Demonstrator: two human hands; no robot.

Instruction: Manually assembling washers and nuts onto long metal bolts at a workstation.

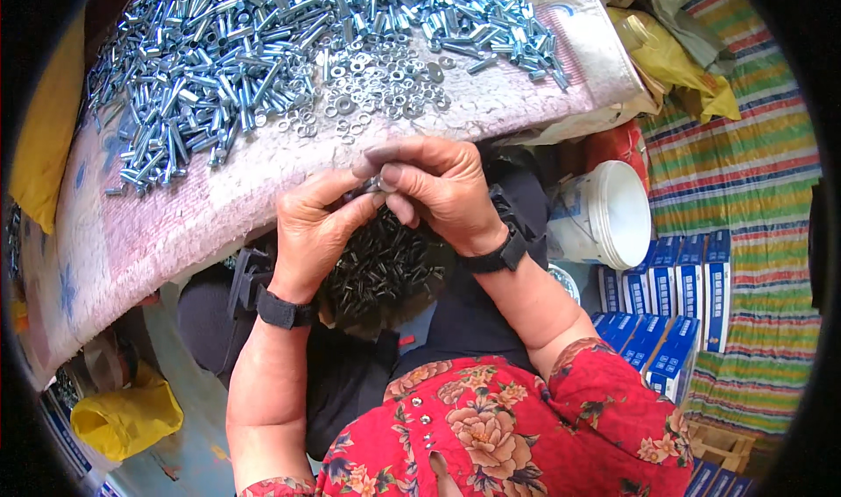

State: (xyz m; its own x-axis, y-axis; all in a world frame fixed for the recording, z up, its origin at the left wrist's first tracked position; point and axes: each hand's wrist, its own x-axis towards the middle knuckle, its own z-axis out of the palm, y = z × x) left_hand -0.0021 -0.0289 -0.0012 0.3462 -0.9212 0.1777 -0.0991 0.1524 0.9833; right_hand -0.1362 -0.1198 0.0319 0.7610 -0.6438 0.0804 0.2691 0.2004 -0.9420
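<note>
Just past the table's near edge, my left hand (307,225) and my right hand (451,195) meet fingertip to fingertip. Both are closed in a pinch on a small shiny metal part (375,184), mostly hidden by the fingers, so its exact kind does not show. Beyond them, loose metal washers (377,85) lie scattered on the pinkish cloth-covered table (236,190). A large heap of short silvery metal tubes (254,42) spreads behind and to the left of the washers. Below my hands, between my legs, sits a pile of dark slender metal pieces (381,265).
To the right, a white plastic bucket (624,212) lies tipped beside stacked blue-and-white boxes (674,278). A striped sheet (762,234) covers the floor there. One yellow bag (131,418) is at the lower left, another yellow bag (666,59) at the upper right.
</note>
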